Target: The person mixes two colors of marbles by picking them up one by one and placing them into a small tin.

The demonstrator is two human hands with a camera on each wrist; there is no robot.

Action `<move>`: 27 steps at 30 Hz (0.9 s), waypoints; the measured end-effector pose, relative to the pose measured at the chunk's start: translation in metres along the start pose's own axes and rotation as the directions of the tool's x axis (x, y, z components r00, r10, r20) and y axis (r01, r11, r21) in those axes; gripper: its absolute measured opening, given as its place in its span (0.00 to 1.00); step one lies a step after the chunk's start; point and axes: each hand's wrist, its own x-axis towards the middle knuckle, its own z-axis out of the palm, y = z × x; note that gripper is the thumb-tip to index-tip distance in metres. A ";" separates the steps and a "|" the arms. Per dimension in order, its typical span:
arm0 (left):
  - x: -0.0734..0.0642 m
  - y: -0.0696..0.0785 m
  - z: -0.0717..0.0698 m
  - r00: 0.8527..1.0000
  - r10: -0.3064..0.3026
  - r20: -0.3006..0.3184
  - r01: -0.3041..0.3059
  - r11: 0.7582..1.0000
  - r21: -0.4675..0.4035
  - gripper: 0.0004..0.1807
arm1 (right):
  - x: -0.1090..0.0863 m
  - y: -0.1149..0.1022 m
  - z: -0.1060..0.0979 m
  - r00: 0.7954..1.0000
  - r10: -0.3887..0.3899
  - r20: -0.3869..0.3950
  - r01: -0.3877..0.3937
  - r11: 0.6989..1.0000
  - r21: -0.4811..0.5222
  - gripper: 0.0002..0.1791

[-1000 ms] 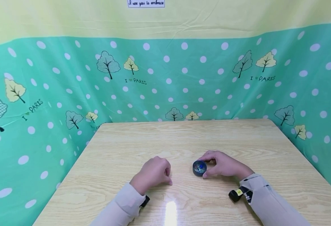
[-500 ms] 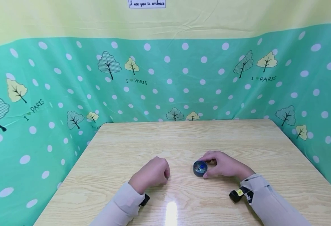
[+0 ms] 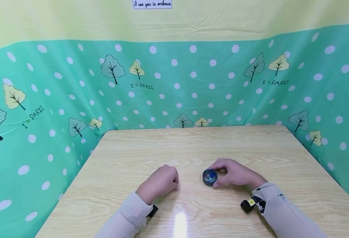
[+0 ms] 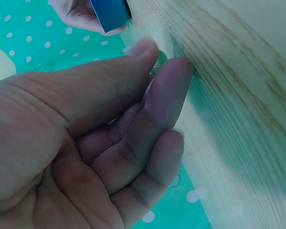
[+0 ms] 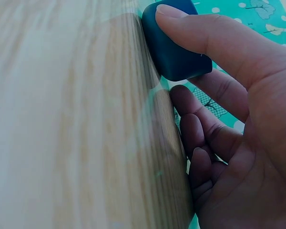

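A small round dark-blue container [image 3: 209, 179] sits on the wooden table, showing small glassy pieces inside, one bright blue. My right hand [image 3: 235, 173] grips its side between thumb and fingers; in the right wrist view the thumb presses the container's dark wall [image 5: 174, 45]. Left of it, my left hand [image 3: 159, 181] is low over the tabletop, fingers curled down. The left wrist view shows its thumb and index fingertips nearly meeting, with a small clear greenish glass marble [image 4: 160, 59] just showing between them. Most of the marble is hidden by the fingers.
The pale wooden table [image 3: 150, 142] stretches beyond both hands to a green dotted curtain [image 3: 192, 89] at the back and sides. A black wrist camera [image 3: 247, 205] hangs beneath the right sleeve, close to the tabletop.
My left thumb, apart from the fingers a second ago, has drawn in against them. My right hand and the container stay in place.
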 end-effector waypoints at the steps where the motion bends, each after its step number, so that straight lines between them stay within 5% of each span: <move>1: 0.000 0.000 0.000 1.000 -0.001 0.000 0.001 1.000 0.004 0.14 | 0.000 0.000 0.000 1.000 0.001 0.000 -0.001 1.000 0.000 0.29; 27: 0.035 0.023 0.003 0.989 0.094 -0.115 -0.085 0.993 0.085 0.05 | 0.001 -0.001 0.000 1.000 0.011 0.000 -0.011 1.000 -0.013 0.29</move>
